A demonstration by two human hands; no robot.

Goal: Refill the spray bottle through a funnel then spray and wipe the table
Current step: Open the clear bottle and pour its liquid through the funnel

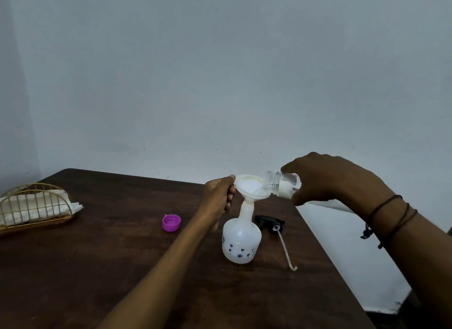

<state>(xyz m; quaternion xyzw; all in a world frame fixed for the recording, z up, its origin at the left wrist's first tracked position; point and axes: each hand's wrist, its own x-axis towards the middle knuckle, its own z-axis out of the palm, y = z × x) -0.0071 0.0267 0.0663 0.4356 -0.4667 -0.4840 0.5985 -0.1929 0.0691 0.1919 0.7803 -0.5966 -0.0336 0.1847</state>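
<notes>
- Head view: the spray bottle [241,240] stands upright on the dark table [97,267], a little to the 4 o'clock side of the picture's centre, with a white funnel [252,190] seated in its narrow neck.
- Left hand [219,197] has its fingers curled at the funnel's rim on the 9 o'clock side, steadying it; whether it also touches the bottle neck I cannot tell.
- Right hand [327,179] grips a clear bottle [281,184], tipped so that its threaded mouth sits over the funnel bowl from the 3 o'clock side.
- Trigger head [270,222] with its long dip tube lies on the table at 3 o'clock of the spray bottle; a purple cap [171,222] lies at 9 o'clock, and a wire holder [36,208] with paper napkins [29,206] sits far out at 9 o'clock.
- Handling, as I judge it: the spray bottle looks like thin, light plastic, top-heavy with the funnel in it, so it could tip easily. The neck just under the funnel seems the best hold. Once wet, the smooth wall may turn slippery.
- The funnel is stiff but loosely seated; a slow pour should keep it from overflowing.
</notes>
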